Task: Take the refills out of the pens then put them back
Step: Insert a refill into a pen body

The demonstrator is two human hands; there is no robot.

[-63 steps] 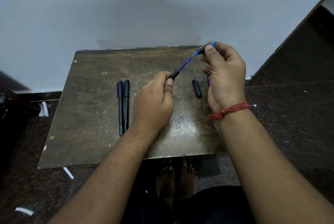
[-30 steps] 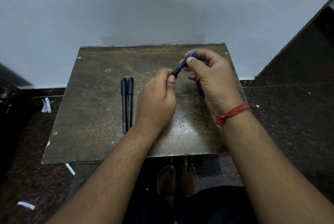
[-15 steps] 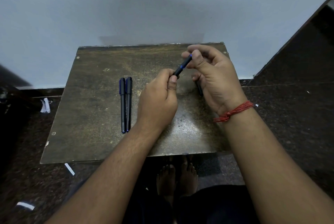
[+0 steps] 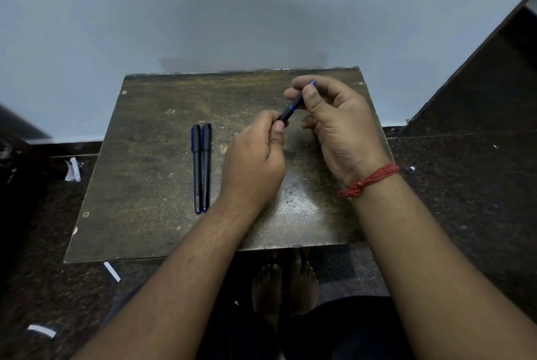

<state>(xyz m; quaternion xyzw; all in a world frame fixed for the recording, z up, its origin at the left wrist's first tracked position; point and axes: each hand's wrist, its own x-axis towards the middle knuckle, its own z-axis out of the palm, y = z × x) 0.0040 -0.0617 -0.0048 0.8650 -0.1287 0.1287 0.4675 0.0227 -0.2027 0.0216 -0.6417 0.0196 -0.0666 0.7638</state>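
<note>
1. Both hands are up over the far half of a scuffed brown table [image 4: 139, 185], sharing one dark pen [image 4: 290, 109] between them.
2. The left hand [image 4: 255, 162] is curled up tight, with the thumb and forefinger pinching the near, lower end of that pen.
3. The right hand [image 4: 337, 124] has the far end: thumb pressed across the barrel, forefinger hooked over the top, the other fingers bent loosely underneath. A little blue tip [image 4: 313, 82] pokes out past its fingers, so that's where the refill end shows.
4. The pen runs on a slant, rising from the left hand's pinch up and away to the right hand, off the table surface.
5. Just left of the left hand, two more capped pens [image 4: 202, 167] lie side by side, touching, flat on the table, pointing back toward the person.
6. A red thread band [image 4: 369, 179] is knotted round the right wrist.
7. Bare feet [image 4: 284, 284] show under the near edge, between the forearms.
</note>
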